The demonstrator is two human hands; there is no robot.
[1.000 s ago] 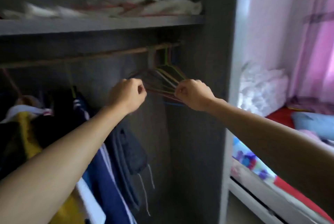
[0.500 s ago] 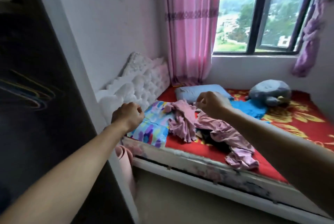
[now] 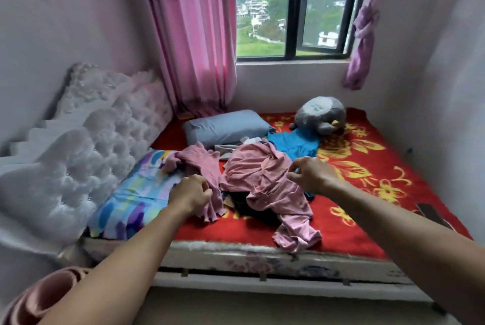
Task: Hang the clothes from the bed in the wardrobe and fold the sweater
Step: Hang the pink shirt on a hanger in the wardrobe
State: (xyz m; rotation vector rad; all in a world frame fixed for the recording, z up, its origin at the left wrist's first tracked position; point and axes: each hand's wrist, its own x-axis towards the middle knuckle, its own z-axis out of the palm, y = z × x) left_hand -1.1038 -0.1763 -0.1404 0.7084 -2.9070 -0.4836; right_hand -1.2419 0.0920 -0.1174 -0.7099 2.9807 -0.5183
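Note:
A pile of clothes lies on the bed's red flowered blanket [image 3: 372,185]. A large pink garment [image 3: 262,175] is on top, with a smaller pink piece [image 3: 199,162] to its left. A bright blue garment [image 3: 296,146] lies behind them, and something dark [image 3: 252,209] sits underneath. My left hand [image 3: 190,194] has curled fingers against the edge of the smaller pink piece; a grip is not clear. My right hand [image 3: 312,175] hovers just above the large pink garment's right side. Its fingers are loosely bent and hold nothing. The wardrobe is out of view.
A colourful pillow [image 3: 136,193] and a grey pillow [image 3: 225,127] lie by the white tufted headboard [image 3: 91,141]. A grey plush toy [image 3: 322,114] sits at the far side under the window. A pink roll [image 3: 39,295] stands at the lower left. A dark flat object [image 3: 430,213] lies on the blanket's right edge.
I have turned from the wardrobe's hangers to the bed. Both hands have moved forward and down to the pink clothes, and the right hand's fingers have loosened.

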